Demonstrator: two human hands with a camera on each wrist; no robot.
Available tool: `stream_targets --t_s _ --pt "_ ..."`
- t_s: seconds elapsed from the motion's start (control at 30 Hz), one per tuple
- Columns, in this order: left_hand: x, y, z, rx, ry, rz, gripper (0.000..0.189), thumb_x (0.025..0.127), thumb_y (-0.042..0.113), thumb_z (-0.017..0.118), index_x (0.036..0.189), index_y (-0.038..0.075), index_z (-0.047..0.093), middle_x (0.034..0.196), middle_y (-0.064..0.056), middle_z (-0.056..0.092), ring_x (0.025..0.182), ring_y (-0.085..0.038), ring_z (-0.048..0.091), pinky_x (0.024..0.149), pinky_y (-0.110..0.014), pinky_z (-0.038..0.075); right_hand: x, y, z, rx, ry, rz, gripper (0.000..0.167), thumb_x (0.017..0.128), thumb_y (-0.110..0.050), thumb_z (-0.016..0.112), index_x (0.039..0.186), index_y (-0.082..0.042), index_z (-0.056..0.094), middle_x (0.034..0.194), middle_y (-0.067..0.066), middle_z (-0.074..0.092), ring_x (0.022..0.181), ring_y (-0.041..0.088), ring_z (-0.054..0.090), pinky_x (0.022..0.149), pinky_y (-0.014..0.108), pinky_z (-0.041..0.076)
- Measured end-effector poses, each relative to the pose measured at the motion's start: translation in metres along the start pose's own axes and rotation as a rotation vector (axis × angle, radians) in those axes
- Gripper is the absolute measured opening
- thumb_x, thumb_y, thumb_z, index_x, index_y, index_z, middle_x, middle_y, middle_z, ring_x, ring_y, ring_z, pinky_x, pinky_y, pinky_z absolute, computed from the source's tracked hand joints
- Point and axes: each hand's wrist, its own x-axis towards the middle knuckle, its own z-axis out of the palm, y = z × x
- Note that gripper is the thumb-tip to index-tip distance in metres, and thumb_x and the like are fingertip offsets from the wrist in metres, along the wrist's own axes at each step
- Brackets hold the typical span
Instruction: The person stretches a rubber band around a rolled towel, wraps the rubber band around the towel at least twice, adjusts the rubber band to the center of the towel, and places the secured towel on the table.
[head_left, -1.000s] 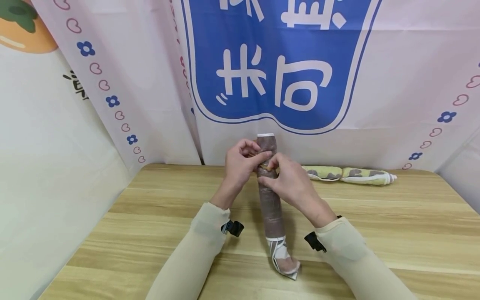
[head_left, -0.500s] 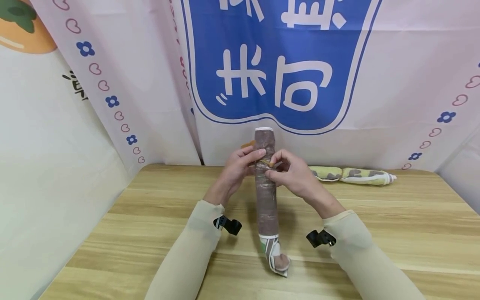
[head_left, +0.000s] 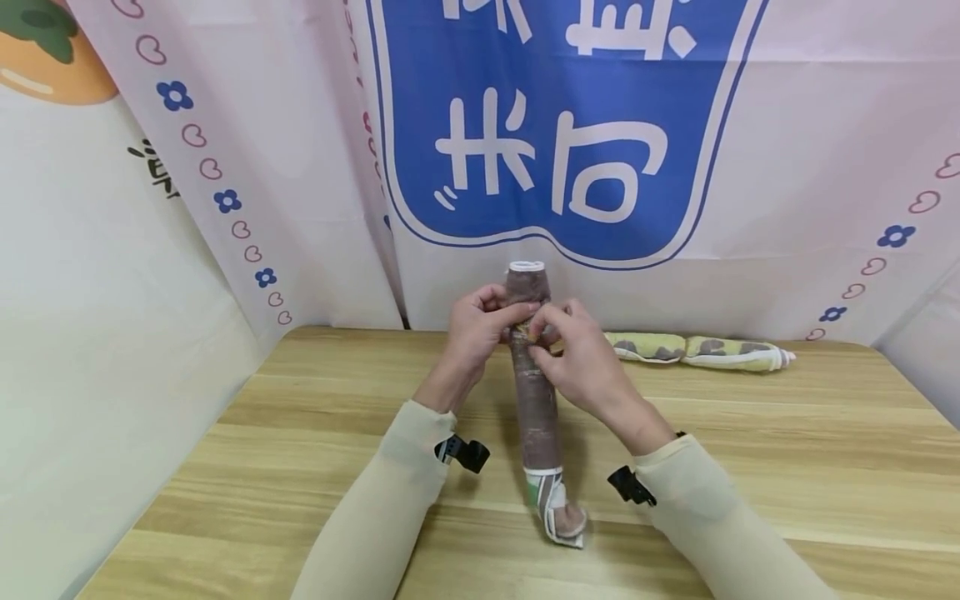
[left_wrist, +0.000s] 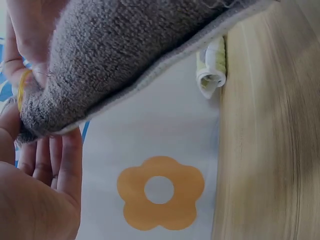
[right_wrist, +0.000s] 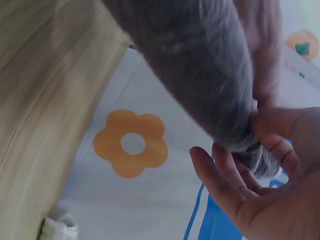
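Note:
A long brown-grey rolled towel point(head_left: 536, 417) stands tilted between my hands, its lower tail folded on the table. My left hand point(head_left: 471, 335) grips it near the upper end, thumb across the front and fingers behind. Around the towel's narrowed neck runs a yellow rubber band point(left_wrist: 22, 90), seen best in the left wrist view. My right hand point(head_left: 585, 360) has its index finger and thumb curled at the band, just under the left thumb. In the right wrist view, that hand's fingers point(right_wrist: 215, 185) curve around the towel's narrow part, and the band is hidden.
A yellow-and-grey rolled towel point(head_left: 723, 352), cinched at its middle, lies at the back of the wooden table point(head_left: 300, 467), to the right. A printed cloth point(head_left: 315, 208) hangs right behind the table's far edge.
The brown-grey towel tipped upright and shifted slightly left, then leaned partly back. Right fingers drew the rubber band out to the right, then came back in against the towel. The left hand keeps its grip.

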Motion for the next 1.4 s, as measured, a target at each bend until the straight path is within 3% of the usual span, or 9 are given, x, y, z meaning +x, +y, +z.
stream_targets --t_s 0.23,0.4,0.5,0.6,0.73,0.9,1.07,1.27,1.4 --pt "-0.003 0.002 0.003 0.007 0.052 0.016 0.019 0.086 0.009 0.087 0.087 0.009 0.068 0.079 -0.001 0.068 0.067 -0.011 0.060 0.055 -0.024 0.052 -0.003 0.002 0.006 -0.124 0.081 -0.127 0.025 0.085 0.015 0.066 0.088 -0.010 0.066 0.109 0.017 0.058 0.084 0.033 0.060 0.066 0.046 0.053" --pt "-0.002 0.001 0.004 -0.004 0.077 0.011 0.022 0.087 0.011 0.088 0.087 0.009 0.065 0.080 -0.001 0.066 0.068 -0.011 0.060 0.055 -0.024 0.052 -0.001 0.001 0.004 -0.111 0.035 0.004 0.011 0.095 -0.004 0.072 0.101 -0.007 0.064 0.107 0.014 0.058 0.086 0.029 0.062 0.070 0.044 0.054" --pt "-0.002 0.002 0.004 0.018 0.069 0.015 0.023 0.087 0.013 0.088 0.089 0.009 0.066 0.081 -0.002 0.067 0.070 -0.012 0.061 0.056 -0.024 0.053 0.000 -0.003 0.002 -0.132 -0.015 0.103 0.029 0.094 -0.020 0.082 0.107 -0.006 0.060 0.108 0.013 0.058 0.087 0.027 0.061 0.070 0.043 0.054" --pt "-0.001 0.002 0.002 0.041 0.014 0.041 0.021 0.090 0.016 0.086 0.093 0.008 0.067 0.086 -0.002 0.070 0.075 -0.013 0.064 0.060 -0.025 0.055 0.000 -0.003 0.001 -0.097 -0.034 0.154 0.039 0.091 -0.021 0.086 0.109 -0.005 0.055 0.104 0.014 0.060 0.083 0.027 0.061 0.067 0.042 0.054" --pt "0.002 0.001 -0.005 -0.026 -0.132 0.075 0.014 0.097 0.017 0.075 0.102 0.007 0.066 0.093 -0.002 0.067 0.085 -0.013 0.064 0.068 -0.027 0.057 0.002 0.002 -0.004 0.106 -0.024 0.201 0.036 0.093 -0.012 0.082 0.110 -0.002 0.053 0.104 0.018 0.063 0.083 0.026 0.063 0.066 0.038 0.055" --pt "0.007 0.000 -0.012 -0.178 -0.278 0.006 0.012 0.100 0.013 0.067 0.109 0.006 0.063 0.101 -0.004 0.067 0.088 -0.014 0.068 0.077 -0.027 0.059 0.005 0.008 -0.011 0.369 -0.085 0.270 0.036 0.093 -0.014 0.081 0.112 -0.002 0.053 0.111 0.016 0.060 0.093 0.024 0.065 0.070 0.034 0.057" --pt "0.008 -0.002 -0.013 -0.189 -0.195 -0.022 0.015 0.095 0.007 0.076 0.107 0.006 0.067 0.094 -0.004 0.074 0.078 -0.013 0.071 0.070 -0.025 0.059 0.005 0.011 -0.009 0.433 -0.090 0.268 0.031 0.092 -0.013 0.082 0.109 -0.002 0.057 0.114 0.015 0.061 0.102 0.028 0.067 0.077 0.035 0.059" --pt "0.007 0.000 -0.009 -0.128 -0.074 -0.019 0.019 0.090 0.005 0.083 0.093 0.009 0.065 0.080 0.000 0.068 0.065 -0.009 0.062 0.055 -0.022 0.052 0.004 0.008 -0.002 0.287 -0.027 0.084 0.019 0.094 0.002 0.077 0.103 -0.003 0.061 0.114 0.017 0.062 0.107 0.038 0.068 0.082 0.046 0.060" --pt "0.003 0.003 -0.006 -0.077 -0.038 -0.005 0.020 0.089 0.004 0.084 0.090 0.009 0.064 0.079 0.000 0.068 0.064 -0.009 0.059 0.054 -0.022 0.049 0.002 0.005 0.003 0.195 -0.004 -0.009 0.018 0.093 0.012 0.070 0.097 -0.005 0.064 0.107 0.016 0.056 0.103 0.034 0.063 0.080 0.048 0.061"
